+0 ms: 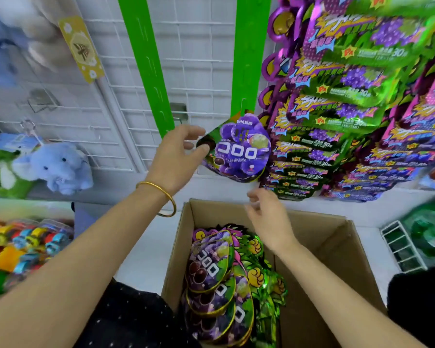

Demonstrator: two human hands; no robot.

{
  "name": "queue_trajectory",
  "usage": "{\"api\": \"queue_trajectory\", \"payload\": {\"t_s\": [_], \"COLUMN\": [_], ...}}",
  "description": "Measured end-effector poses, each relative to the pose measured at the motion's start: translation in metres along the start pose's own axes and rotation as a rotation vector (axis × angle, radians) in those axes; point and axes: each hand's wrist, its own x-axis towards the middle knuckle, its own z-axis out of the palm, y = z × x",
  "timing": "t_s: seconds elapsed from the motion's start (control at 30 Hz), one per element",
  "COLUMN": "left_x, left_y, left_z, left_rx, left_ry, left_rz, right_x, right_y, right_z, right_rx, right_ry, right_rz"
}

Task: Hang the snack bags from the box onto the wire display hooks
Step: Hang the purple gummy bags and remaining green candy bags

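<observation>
My left hand (177, 153) pinches the left edge of a purple grape snack bag (239, 149), held up in front of the white wire grid (201, 71) beside a green strip (245, 56). A wire hook (177, 119) pokes out just above that hand. My right hand (268, 217) hovers below the bag with loosely spread fingers and holds nothing. Under it stands an open cardboard box (322, 247) with a stack of several more purple grape bags (211, 285) and green bags.
Rows of purple-and-green snack bags (349, 109) hang at the right of the grid. A blue plush elephant (58, 167) hangs at left, with coloured packets (23, 244) below it. A white wire rack (402, 249) sits at right.
</observation>
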Motion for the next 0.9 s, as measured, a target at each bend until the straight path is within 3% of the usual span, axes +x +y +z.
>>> {"api": "queue_trajectory", "payload": {"t_s": [0.07,0.17,0.33,0.47,0.67,0.9], "left_x": [-0.012,-0.014,-0.012,-0.012,-0.011,0.021], "left_y": [-0.011,-0.020,-0.028,-0.030,-0.028,0.010], "left_z": [-0.001,-0.003,-0.004,0.002,0.011,0.016], "left_rx": [-0.014,-0.001,-0.025,0.008,0.009,-0.150], "left_ry": [-0.066,-0.106,-0.106,-0.122,-0.126,-0.002], "left_rz": [-0.047,-0.078,-0.133,-0.142,-0.106,-0.019], "right_x": [-0.006,-0.012,-0.016,-0.013,-0.009,0.020], "right_y": [0.023,0.042,0.047,0.051,0.034,-0.016], "right_z": [0.036,0.084,0.129,0.133,0.074,-0.054], "right_rx": [-0.061,-0.095,-0.028,0.062,0.478,0.416], "right_ry": [-0.280,-0.435,-0.321,-0.306,-0.213,-0.027], "right_rz": [0.137,0.227,0.440,0.469,0.318,-0.072]}}
